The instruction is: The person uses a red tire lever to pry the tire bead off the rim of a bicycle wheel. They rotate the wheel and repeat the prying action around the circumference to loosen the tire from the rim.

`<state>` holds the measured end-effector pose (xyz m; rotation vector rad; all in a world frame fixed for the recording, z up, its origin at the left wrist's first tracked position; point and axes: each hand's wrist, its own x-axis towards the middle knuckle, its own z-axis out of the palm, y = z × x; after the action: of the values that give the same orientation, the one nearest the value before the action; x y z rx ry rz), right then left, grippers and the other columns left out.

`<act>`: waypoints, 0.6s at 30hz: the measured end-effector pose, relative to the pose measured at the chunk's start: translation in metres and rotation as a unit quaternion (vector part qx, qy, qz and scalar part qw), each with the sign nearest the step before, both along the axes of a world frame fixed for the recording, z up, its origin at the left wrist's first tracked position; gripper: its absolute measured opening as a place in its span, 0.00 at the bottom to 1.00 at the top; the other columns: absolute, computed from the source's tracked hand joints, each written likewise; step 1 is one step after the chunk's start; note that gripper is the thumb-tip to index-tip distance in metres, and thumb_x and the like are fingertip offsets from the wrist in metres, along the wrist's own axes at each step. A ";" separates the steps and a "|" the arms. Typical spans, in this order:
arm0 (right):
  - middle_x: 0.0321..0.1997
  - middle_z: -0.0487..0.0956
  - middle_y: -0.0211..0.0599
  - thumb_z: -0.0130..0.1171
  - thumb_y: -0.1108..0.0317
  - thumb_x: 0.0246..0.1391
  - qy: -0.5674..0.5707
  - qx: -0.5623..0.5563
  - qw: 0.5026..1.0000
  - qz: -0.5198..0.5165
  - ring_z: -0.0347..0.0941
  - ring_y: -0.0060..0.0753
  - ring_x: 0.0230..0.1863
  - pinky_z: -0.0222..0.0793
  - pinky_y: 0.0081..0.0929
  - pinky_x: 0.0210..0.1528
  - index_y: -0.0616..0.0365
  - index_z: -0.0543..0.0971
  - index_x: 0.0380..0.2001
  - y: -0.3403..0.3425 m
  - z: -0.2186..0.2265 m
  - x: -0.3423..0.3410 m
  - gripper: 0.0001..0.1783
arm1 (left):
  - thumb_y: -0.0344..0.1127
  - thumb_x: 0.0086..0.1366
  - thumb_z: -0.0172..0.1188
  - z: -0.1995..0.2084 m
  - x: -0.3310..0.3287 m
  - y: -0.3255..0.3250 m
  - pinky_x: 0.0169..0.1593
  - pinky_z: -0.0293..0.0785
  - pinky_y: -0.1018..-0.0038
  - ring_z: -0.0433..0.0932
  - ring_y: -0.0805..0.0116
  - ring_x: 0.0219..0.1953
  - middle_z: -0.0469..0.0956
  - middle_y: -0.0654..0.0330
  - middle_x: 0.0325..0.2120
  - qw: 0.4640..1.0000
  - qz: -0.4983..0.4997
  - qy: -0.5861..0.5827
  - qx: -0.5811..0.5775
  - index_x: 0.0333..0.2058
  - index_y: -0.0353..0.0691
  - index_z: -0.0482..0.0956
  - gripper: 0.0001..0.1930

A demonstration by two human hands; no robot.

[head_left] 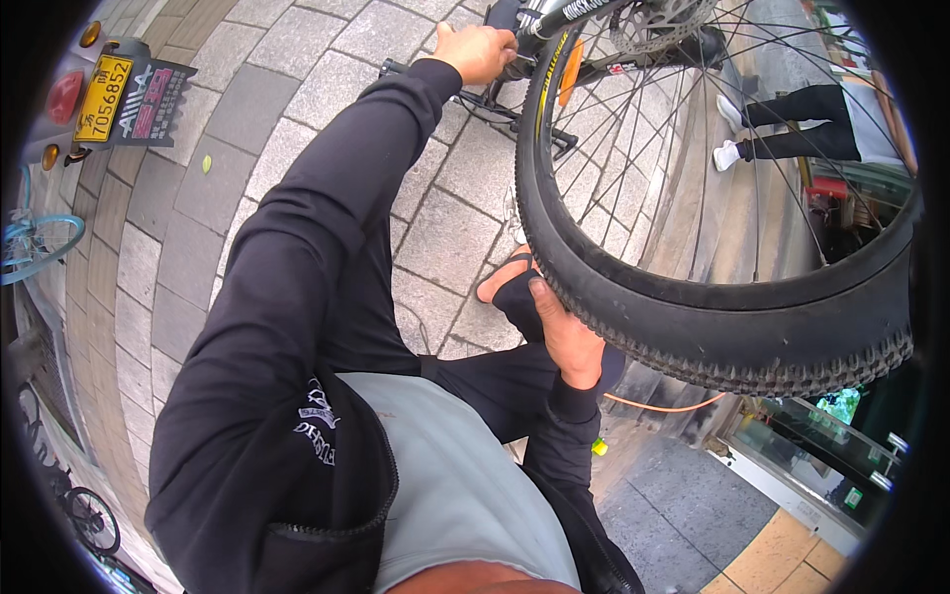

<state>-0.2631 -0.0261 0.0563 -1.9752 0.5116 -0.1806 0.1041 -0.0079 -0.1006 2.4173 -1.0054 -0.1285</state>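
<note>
While the right hand (pixel 572 342) grips the knobby bicycle tyre (pixel 712 322) by its tread edge, fingertips hidden, the left hand (pixel 477 53) curls its fingers near a black tube (pixel 572 13), hold unclear.

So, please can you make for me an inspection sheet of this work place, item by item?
Surface: grey paving, jointed slabs.
Job's things: knobbly tyre round a spoked rim; black tube above, left of the spokes.
Clutter: small leaf on the ground, left.
Grips: left grip near the tube, fingers curled, hold unclear; right grip has its thumb against the tyre, fingers hidden.
Cables: orange cord or hose, below the tyre in view.
Surroundings: parked vehicle left; person right.
</note>
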 end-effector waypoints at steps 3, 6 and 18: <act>0.32 0.85 0.31 0.67 0.75 0.62 -0.041 -0.007 0.999 -0.008 0.79 0.31 0.40 0.70 0.36 0.60 0.60 0.84 0.37 0.000 -0.007 -0.001 0.01 | 0.49 0.77 0.56 -0.003 0.005 -0.008 0.58 0.60 0.36 0.84 0.58 0.53 0.89 0.64 0.44 1.000 0.019 -0.002 -0.005 0.52 0.60 0.85 0.13; 0.33 0.85 0.31 0.69 0.74 0.61 -0.003 0.011 0.999 -0.039 0.80 0.33 0.42 0.69 0.37 0.61 0.59 0.85 0.38 -0.002 -0.008 -0.003 0.03 | 0.49 0.77 0.56 -0.008 0.008 -0.014 0.58 0.61 0.36 0.83 0.59 0.55 0.88 0.65 0.45 0.999 0.034 -0.021 -0.018 0.52 0.60 0.85 0.13; 0.35 0.86 0.32 0.70 0.74 0.60 0.006 -0.005 1.000 -0.014 0.80 0.34 0.43 0.68 0.38 0.63 0.60 0.85 0.40 -0.010 -0.012 -0.005 0.06 | 0.49 0.77 0.56 -0.027 0.022 -0.027 0.62 0.63 0.38 0.78 0.56 0.59 0.85 0.61 0.48 0.998 0.001 -0.066 0.004 0.51 0.54 0.85 0.14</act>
<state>-0.2680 -0.0366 0.0447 -1.9798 0.5473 -0.1902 0.1260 -0.0347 -0.1279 2.4595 -1.0627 0.0273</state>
